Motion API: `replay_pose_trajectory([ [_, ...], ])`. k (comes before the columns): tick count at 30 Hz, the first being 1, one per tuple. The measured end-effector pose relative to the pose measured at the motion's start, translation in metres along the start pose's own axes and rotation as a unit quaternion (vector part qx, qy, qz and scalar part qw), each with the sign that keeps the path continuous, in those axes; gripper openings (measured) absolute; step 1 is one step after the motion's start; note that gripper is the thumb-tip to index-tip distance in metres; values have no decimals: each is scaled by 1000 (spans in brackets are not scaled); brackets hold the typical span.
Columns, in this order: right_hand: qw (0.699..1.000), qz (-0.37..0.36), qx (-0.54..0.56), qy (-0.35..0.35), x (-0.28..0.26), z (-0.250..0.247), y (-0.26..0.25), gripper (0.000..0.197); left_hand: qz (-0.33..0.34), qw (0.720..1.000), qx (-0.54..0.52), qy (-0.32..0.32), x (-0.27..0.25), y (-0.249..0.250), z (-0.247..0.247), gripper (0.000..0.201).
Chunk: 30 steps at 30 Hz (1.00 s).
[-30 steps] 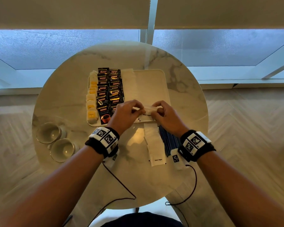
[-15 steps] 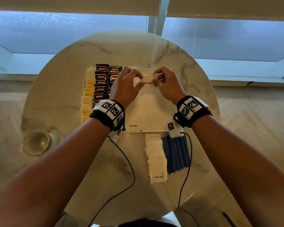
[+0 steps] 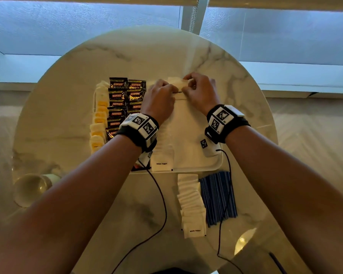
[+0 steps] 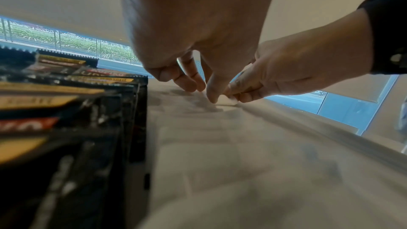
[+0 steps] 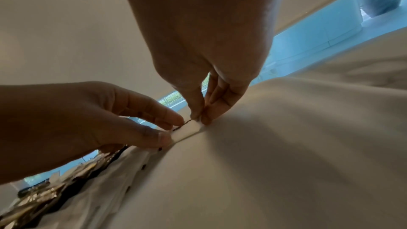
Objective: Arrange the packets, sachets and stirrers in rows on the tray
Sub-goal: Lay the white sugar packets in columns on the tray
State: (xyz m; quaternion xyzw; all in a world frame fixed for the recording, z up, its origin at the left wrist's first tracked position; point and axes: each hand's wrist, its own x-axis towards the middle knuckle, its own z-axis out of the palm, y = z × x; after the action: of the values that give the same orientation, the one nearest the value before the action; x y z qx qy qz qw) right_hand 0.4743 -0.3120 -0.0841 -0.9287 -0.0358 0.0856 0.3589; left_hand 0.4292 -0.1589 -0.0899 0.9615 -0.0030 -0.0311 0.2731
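Note:
A white tray lies mid-table. It holds a column of yellow-and-white packets, two columns of black coffee sachets and a column of white sugar sachets. Both hands are at the tray's far end. My left hand and right hand each pinch an end of one white sugar sachet, low over the tray. In the right wrist view the sachet sits between the fingertips of both hands. A loose stack of sugar sachets and dark blue stirrers lie on the table in front of the tray.
The round marble table stands by a window. A cup sits at the table's left edge. Wrist-camera cables trail across the table's near part. The tray's right half is bare.
Both hands carried the sugar sachet from the tray's near edge to its far end, then lowered it close to the tray surface.

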Motion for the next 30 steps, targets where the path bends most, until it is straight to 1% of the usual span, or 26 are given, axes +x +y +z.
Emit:
replay_pose_trajectory([
  [4,1000,-1,-1,28,4,3,0,31,-9,1000,5,-2,4,-2,1,29],
  [8,1000,-1,-10,28,2,0,-1,33,3,1000,16,-1,3,1,-4,28],
  [12,1000,7,-7,30,-8,-10,-1,23,21,1000,6,2,-9,4,-16,24],
  [14,1000,5,-6,25,-20,-16,-2,15,36,999,-6,3,-19,3,-22,22],
  [16,1000,-3,-2,20,-37,-23,-4,11,51,999,-19,1,-35,3,-27,21],
  [20,1000,-12,7,6,-87,-36,-8,10,92,995,-46,1,-87,9,-32,18],
  [23,1000,-11,18,-4,-133,-40,-7,9,117,992,-46,-21,-140,14,-27,19],
  [28,998,17,43,-32,-213,-38,6,6,128,986,-64,-86,-234,24,-7,21],
  [30,998,27,50,-37,-243,-35,13,5,116,983,-60,-127,-266,28,4,29],
])
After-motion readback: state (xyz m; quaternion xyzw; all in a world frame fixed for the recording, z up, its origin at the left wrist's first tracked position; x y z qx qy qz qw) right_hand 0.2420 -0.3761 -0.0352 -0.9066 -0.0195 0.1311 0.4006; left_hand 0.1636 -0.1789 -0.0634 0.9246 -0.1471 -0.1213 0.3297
